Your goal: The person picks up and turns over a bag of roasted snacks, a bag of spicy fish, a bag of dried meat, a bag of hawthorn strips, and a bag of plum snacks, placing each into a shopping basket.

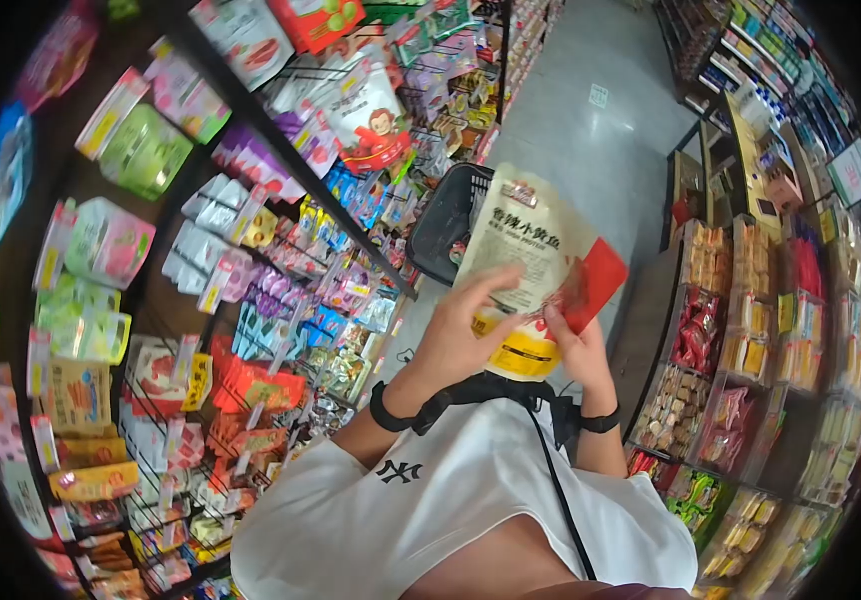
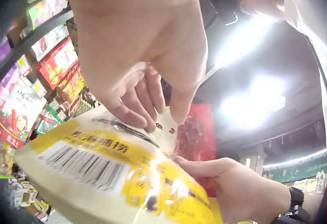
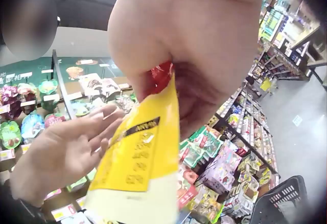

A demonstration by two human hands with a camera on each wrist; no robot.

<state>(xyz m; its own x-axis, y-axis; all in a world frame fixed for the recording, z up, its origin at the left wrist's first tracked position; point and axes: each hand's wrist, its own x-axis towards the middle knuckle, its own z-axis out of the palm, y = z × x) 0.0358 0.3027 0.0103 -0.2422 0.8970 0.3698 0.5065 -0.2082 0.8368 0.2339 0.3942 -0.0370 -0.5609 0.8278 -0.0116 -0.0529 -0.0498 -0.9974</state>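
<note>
A cream snack bag [image 1: 526,235] with dark Chinese lettering, a yellow lower band and a red section [image 1: 596,285] at its right is held up before the person's chest. The right hand [image 1: 583,355] grips its lower right side, thumb on the printed face. Across the bag's left part lies the left hand [image 1: 466,325], fingers loosely extended with the tips at the printed face. In the left wrist view those fingers bend gently over the bag, above a barcode [image 2: 84,168]. The right wrist view shows the left hand [image 3: 66,155] spread beside the yellow band [image 3: 148,147].
A dark shopping basket [image 1: 436,225] stands on the aisle floor beyond the bag. Racks of hanging snack packets [image 1: 111,240] line the left. On the right, a shelf unit [image 1: 651,330] carries clear bins of packaged food. The grey aisle [image 1: 571,90] runs ahead.
</note>
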